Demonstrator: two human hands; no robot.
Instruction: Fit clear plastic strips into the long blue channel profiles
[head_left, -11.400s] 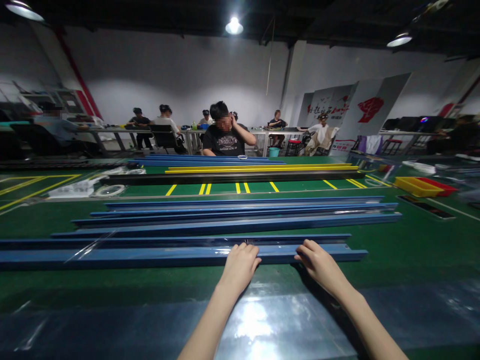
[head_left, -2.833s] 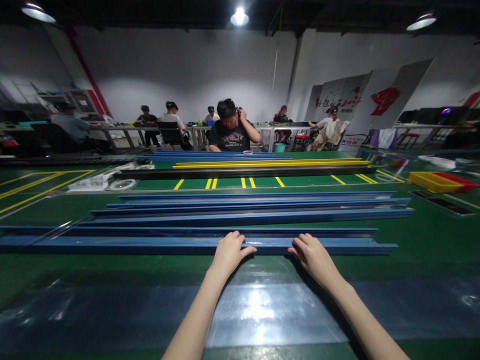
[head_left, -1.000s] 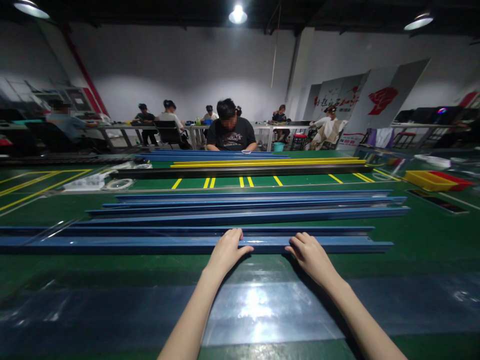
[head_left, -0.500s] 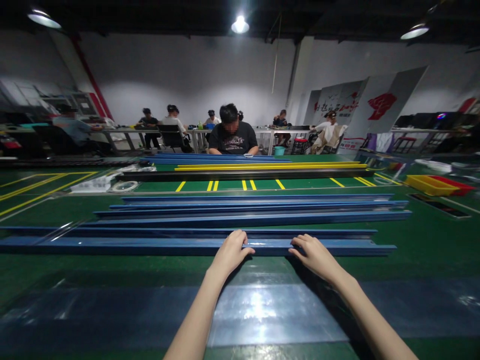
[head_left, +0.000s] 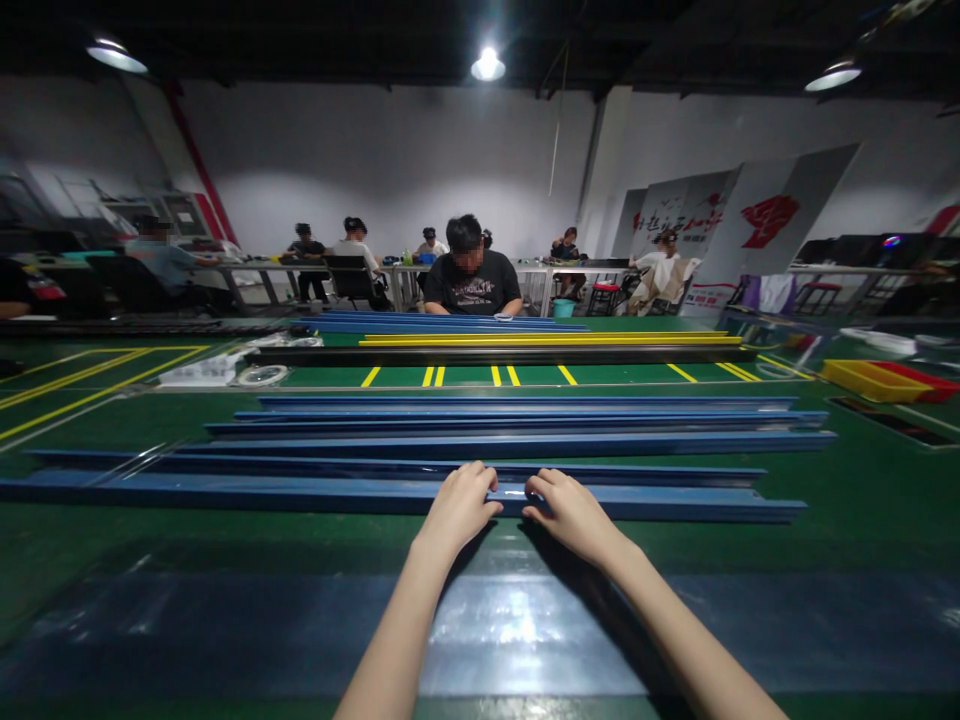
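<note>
A long blue U-shaped channel [head_left: 300, 494] lies across the green table in front of me. My left hand [head_left: 463, 503] grips its near wall, fingers curled over the top and thumb on the front side. Close beside it, my right hand [head_left: 565, 508] holds the same wall in a similar pinch, with a short glossy stretch of channel showing between the two. The fingertips are partly hidden inside the channel. A wide sheet of clear film [head_left: 517, 620] lies flat beneath my forearms.
Several more blue channels [head_left: 525, 443] lie parallel just beyond. Farther off are a black bar [head_left: 510, 356], yellow strips [head_left: 555, 341] and a roll of clear tape [head_left: 262, 375]. A yellow tray [head_left: 874, 380] stands at right. A person in a black T-shirt [head_left: 472, 283] sits opposite.
My right hand has moved left along the channel, closer to my left hand. My left hand stays at about the same spot. The view has shifted slightly.
</note>
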